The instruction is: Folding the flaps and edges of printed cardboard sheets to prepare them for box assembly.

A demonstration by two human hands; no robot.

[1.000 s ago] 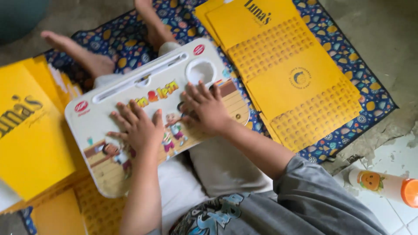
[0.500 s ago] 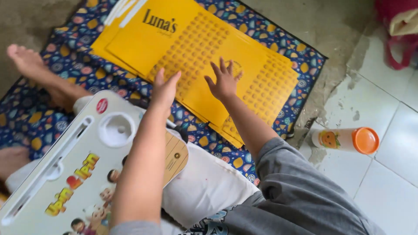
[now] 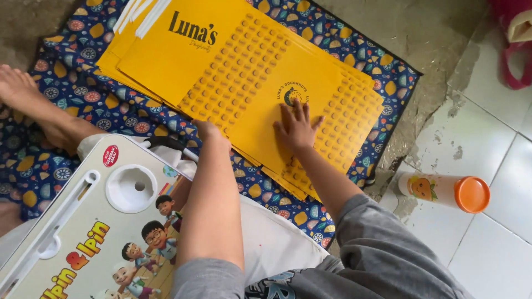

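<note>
A stack of flat yellow cardboard box blanks (image 3: 233, 72) with dotted patterns lies on a dark blue patterned mat (image 3: 66, 66). My right hand (image 3: 296, 127) rests flat, fingers spread, on the top blank near a round printed emblem. My left hand (image 3: 209, 132) touches the near edge of the stack; its fingers are hidden, so I cannot tell if they grip a blank. A white cartoon-printed lap tray (image 3: 94, 227) sits across my lap under my left forearm.
A bare foot (image 3: 22, 94) rests on the mat at the left. An orange-capped bottle (image 3: 443, 191) lies on the white tiled floor at the right. A red bag (image 3: 512, 39) is at the top right corner. Bare grey concrete borders the mat.
Both hands left the lap tray and reached forward to the yellow stack. The right hand has come down flat on the top blank; the view swung right.
</note>
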